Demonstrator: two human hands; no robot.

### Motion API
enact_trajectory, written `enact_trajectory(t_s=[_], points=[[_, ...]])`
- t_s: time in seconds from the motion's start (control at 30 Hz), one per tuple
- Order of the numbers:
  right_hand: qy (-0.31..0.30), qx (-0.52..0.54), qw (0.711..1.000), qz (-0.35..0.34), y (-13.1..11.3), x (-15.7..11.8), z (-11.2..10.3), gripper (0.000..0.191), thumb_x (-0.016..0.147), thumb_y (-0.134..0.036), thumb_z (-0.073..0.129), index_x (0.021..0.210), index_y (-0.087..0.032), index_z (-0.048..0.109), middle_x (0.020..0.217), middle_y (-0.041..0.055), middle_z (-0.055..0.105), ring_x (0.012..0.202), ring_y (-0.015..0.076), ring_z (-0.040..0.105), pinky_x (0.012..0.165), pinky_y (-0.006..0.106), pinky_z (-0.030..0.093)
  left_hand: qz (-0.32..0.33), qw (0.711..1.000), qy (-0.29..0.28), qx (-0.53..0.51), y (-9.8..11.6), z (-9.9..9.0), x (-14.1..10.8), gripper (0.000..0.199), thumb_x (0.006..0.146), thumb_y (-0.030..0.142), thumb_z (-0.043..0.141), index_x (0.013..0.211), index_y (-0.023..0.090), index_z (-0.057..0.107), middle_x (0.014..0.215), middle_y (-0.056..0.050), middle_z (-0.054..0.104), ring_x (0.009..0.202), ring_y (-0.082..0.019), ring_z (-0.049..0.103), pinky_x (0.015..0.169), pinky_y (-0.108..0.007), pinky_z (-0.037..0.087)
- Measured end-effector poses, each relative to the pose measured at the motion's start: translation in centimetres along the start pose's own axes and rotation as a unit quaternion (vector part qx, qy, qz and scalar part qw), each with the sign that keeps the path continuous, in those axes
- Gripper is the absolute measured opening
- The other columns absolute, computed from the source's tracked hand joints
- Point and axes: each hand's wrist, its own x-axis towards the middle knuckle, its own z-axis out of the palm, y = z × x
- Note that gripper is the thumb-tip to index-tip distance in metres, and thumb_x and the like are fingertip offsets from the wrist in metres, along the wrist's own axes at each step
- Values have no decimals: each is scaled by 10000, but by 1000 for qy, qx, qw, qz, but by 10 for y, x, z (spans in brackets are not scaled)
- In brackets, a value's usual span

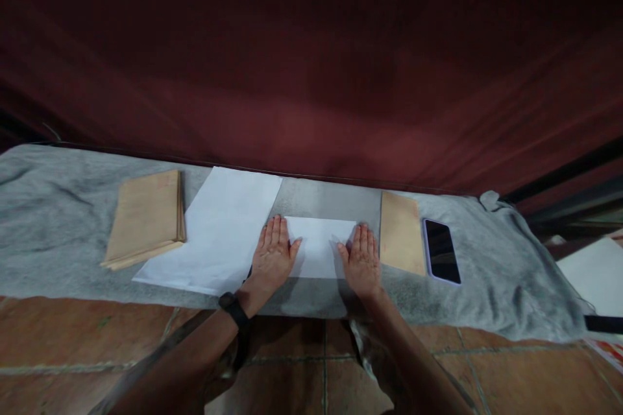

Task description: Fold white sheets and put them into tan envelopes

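On the rumpled grey cloth (pixel 511 272), the large white sheet (pixel 228 227) could slide or crease if the left hand (pixel 270 262) drags across its edge. The smaller white paper (pixel 318 249) lies between that hand and the right hand (pixel 363 264), both open and palm-down; uneven pressure over the soft cloth might skew or wrinkle it.

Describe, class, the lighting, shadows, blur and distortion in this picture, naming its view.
Head view: dim light, the red cloth fading almost to black at the top; head view: soft shadows on the small sheet beside the left hand and right hand; head view: marks on the right envelope too soft to read; head view: forearms seemingly stretched by a wide lens.
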Motion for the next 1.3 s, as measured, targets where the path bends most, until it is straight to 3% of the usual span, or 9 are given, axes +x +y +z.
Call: enact_trajectory(t_s=[0.13,0.33,0.53,0.7,1.07,1.2,1.3], points=[[-7,39,999,-20,-15,-1,-10,712,1079,-485,315,1616,-29,211,1647,255,290,1551,345,247,1206,563,329,37,999,-10,-14,21,-10,-7,659,1049,378,348,1592,16,256,1620,-254,351,1535,-338,298,1241,-541,310],[-121,117,981,-98,-51,-7,-19,635,1094,-453,225,1607,-82,284,1670,161,294,1569,241,223,1263,475,280,138,986,-78,-51,53,-4,-28,663,995,167,312,1623,41,141,1655,-204,308,1556,-262,255,1264,-484,290],[-140,81,981,-102,-57,-9,-18,648,1093,-471,238,1574,-53,357,1654,165,325,1554,251,268,1280,468,231,137,985,-100,-23,47,0,-27,612,987,150,304,1583,16,274,1654,-200,317,1560,-264,237,1272,-462,265],[-108,54,987,-102,-49,-5,-13,612,1088,-426,297,1593,-81,327,1653,170,323,1545,265,290,1263,491,248,119,990,-78,-20,38,-1,-21,587,1014,219,305,1565,17,317,1642,-202,341,1557,-265,249,1265,-471,276],[-38,4,998,-48,-26,3,-7,654,1087,-460,289,1557,-12,368,1596,249,399,1485,332,387,1221,560,266,50,998,-44,-13,18,-2,-6,605,1043,338,310,1565,32,338,1599,-221,405,1524,-308,328,1241,-523,308],[-28,0,999,-24,-24,9,-5,648,1086,-450,298,1535,6,402,1588,266,400,1483,355,383,1218,590,259,31,999,-35,-16,21,-4,-1,613,1044,342,316,1567,24,321,1590,-234,413,1520,-319,336,1240,-541,302],[-53,25,997,-41,-31,15,-5,624,1094,-429,254,1541,-21,406,1605,225,397,1504,325,359,1235,558,249,62,997,-43,-26,33,-4,2,597,1041,307,313,1571,32,312,1612,-217,390,1540,-296,293,1253,-507,291]])
